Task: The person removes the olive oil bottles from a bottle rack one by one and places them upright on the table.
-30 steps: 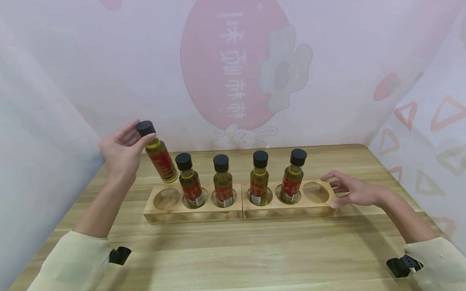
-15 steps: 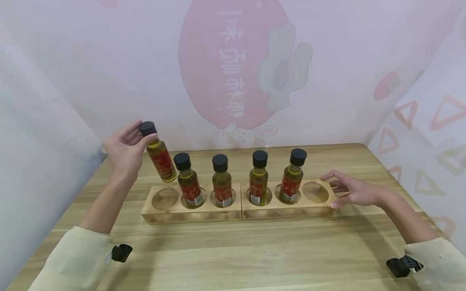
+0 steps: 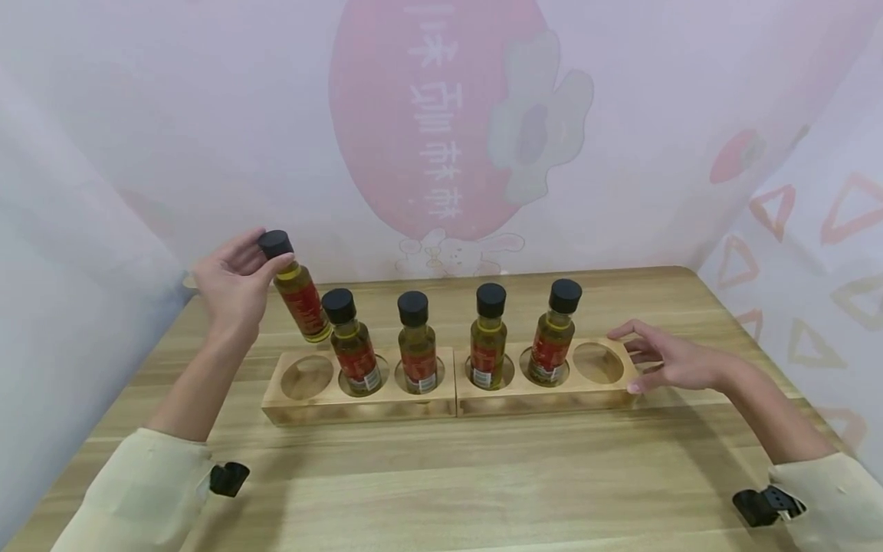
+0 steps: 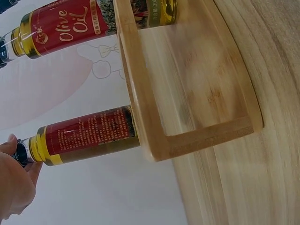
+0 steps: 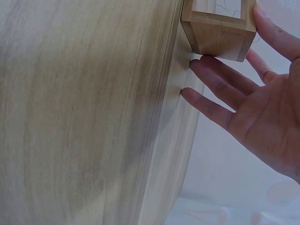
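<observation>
My left hand [image 3: 231,287] pinches the black cap of an olive oil bottle [image 3: 303,307] between thumb and fingers. That bottle leans, its base just behind the vacant leftmost hole of the left wooden rack [image 3: 359,410]. In the left wrist view the held bottle [image 4: 89,136] shows a red label, and the rack hides its lower end. Two more bottles [image 3: 355,359] stand in this rack. The right wooden rack [image 3: 545,402] abuts it and carries two bottles [image 3: 488,360]. At its right end my right hand [image 3: 669,364] touches the corners with thumb and forefinger, the fingers loosely spread.
The racks stand on a wooden table [image 3: 497,491] that reaches a pale printed cloth [image 3: 276,138] at the back. The right rack has a vacant hole at its right end. Each sleeve [image 3: 145,491] has a black device [image 3: 229,479] beside it.
The view shifts slightly, so the left rack and its bottles appear a little further left. My left hand still holds the leaning bottle in much the same place; the right hand stays put.
</observation>
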Motion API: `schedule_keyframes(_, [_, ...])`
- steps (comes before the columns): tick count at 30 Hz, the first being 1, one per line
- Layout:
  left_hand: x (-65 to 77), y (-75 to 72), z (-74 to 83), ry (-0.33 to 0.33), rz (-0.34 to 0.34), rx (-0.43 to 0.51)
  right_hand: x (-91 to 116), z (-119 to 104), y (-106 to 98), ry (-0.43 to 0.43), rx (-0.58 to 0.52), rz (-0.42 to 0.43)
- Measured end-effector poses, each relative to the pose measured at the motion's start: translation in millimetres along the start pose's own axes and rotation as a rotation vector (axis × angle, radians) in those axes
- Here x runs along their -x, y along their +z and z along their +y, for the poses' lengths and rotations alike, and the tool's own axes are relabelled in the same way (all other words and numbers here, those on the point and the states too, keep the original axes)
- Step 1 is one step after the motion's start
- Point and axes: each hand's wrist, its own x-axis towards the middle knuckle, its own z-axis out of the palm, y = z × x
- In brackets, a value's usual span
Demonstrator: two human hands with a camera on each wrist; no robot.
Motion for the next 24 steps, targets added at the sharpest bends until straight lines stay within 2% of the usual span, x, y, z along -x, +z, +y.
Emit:
schedule_keyframes(7, [-2.5,-1.5,-6.9,-0.014,0.001,-0.015,0.7,0.5,-0.2,-0.006,0.004,0.005])
schedule_keyframes(21, [-5.5,-2.6,-18.9,-0.083,0.003,-0.043,-0.1,0.5,0.2,0.016,-0.015,0.010])
schedule_keyframes(24, [-5.7,-2.9,-20.7,-0.095,0.011,-0.018,-0.3,0.2,0.6,0.014,-0.009,0.010])
